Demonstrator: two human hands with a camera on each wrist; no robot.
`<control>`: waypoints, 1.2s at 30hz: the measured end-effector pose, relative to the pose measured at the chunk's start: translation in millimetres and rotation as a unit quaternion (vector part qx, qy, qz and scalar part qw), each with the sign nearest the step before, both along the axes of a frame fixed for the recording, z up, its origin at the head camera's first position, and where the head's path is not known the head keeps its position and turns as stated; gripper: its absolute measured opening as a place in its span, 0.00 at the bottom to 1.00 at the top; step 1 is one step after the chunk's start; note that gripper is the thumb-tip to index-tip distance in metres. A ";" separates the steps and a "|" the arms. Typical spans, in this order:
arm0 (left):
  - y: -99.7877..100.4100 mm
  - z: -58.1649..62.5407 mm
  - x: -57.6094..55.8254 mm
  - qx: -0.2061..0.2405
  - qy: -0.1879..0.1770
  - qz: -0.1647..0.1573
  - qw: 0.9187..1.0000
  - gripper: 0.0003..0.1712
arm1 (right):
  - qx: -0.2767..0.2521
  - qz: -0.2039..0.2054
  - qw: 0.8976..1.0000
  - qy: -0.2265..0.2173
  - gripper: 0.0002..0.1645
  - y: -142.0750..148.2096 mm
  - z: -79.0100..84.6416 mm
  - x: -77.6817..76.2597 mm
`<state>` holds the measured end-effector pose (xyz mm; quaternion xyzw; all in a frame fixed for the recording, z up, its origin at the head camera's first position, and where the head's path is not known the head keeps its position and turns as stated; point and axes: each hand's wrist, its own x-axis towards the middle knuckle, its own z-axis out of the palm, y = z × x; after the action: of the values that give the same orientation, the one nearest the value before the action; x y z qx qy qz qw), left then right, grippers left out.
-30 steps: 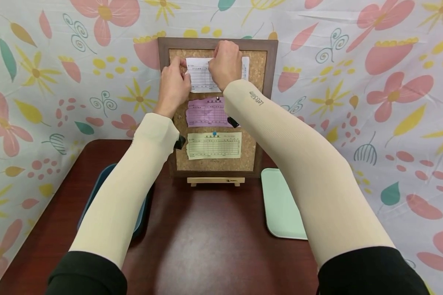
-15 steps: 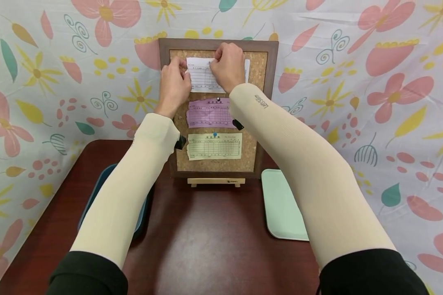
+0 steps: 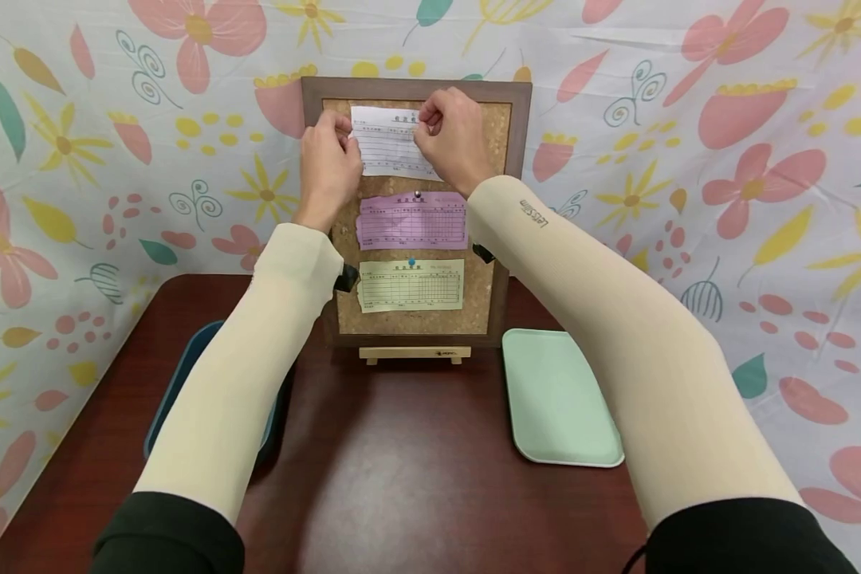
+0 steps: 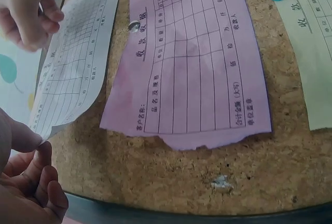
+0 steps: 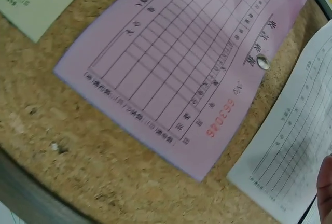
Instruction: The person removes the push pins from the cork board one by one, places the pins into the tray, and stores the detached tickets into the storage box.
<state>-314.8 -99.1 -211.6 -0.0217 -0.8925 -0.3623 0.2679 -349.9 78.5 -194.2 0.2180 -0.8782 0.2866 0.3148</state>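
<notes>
The left hand [image 3: 328, 167] pinches the torn left edge of the white receipt slip [image 4: 83, 47] between thumb and fingertip, the grip closed down on the paper. The right hand [image 3: 458, 139] is at the slip's upper middle, thumb and fingers curled close together; I cannot tell whether they hold anything or touch the paper. The slip is at the top of the framed corkboard [image 3: 409, 323], above the pink receipt slip [image 5: 171, 63] with its silver pushpin [image 5: 263, 61] and the pale green receipt slip [image 3: 411, 288] with its blue pushpin [image 3: 411, 262].

Compared with half a second ago, the right hand sits farther right: more of the printed heading shows, while the slip's right end, visible then, is now covered. The left hand keeps its pinch.
</notes>
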 end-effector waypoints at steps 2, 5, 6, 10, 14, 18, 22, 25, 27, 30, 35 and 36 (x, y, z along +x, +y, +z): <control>-2.9 -0.7 0.1 0.007 0.001 -0.002 1.000 0.13 | 0.004 0.003 1.000 0.002 0.03 2.5 -1.3 1.4; -7.6 -2.6 -0.2 0.022 0.006 -0.006 1.000 0.13 | 0.009 0.011 1.000 0.006 0.03 7.7 -4.5 3.2; -9.2 -3.3 -0.4 0.028 0.008 -0.007 1.000 0.13 | 0.010 0.014 1.000 0.005 0.03 9.9 -5.9 4.0; -16.1 -6.3 -0.7 0.057 0.024 -0.012 0.998 0.12 | 0.014 0.027 1.000 0.005 0.03 20.4 -14.2 6.6; -22.7 -8.3 0.3 0.077 0.034 -0.013 0.996 0.11 | 0.016 0.040 0.999 0.017 0.03 32.6 -24.4 8.8; -28.3 -9.2 3.1 0.082 0.027 -0.006 0.996 0.12 | 0.011 0.041 0.999 0.033 0.02 44.8 -33.0 10.9; -34.3 -11.9 7.0 0.088 0.023 -0.005 0.996 0.12 | 0.004 0.037 0.998 0.048 0.02 58.6 -43.1 17.4; -41.0 -16.6 10.2 0.096 0.026 -0.005 0.995 0.12 | 0.004 0.040 0.998 0.053 0.02 70.7 -55.9 27.1; -46.4 -20.1 11.1 0.098 0.033 -0.001 0.995 0.12 | 0.011 0.040 0.998 0.052 0.02 78.9 -65.2 35.0; -52.8 -23.1 11.9 0.102 0.042 0.006 0.994 0.10 | 0.015 0.043 0.998 0.050 0.02 90.9 -76.4 42.6; -59.3 -23.6 15.6 0.109 0.048 0.008 0.993 0.08 | 0.008 0.032 0.998 0.045 0.02 110.7 -87.5 49.0; -60.8 -23.7 16.6 0.110 0.047 0.007 0.993 0.10 | 0.007 0.031 0.998 0.045 0.02 114.5 -89.6 50.2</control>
<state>-298.3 -159.9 -235.2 -0.0027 -0.8338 -0.4545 0.3133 -299.7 193.0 -283.8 0.2606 -0.8579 0.2798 0.3432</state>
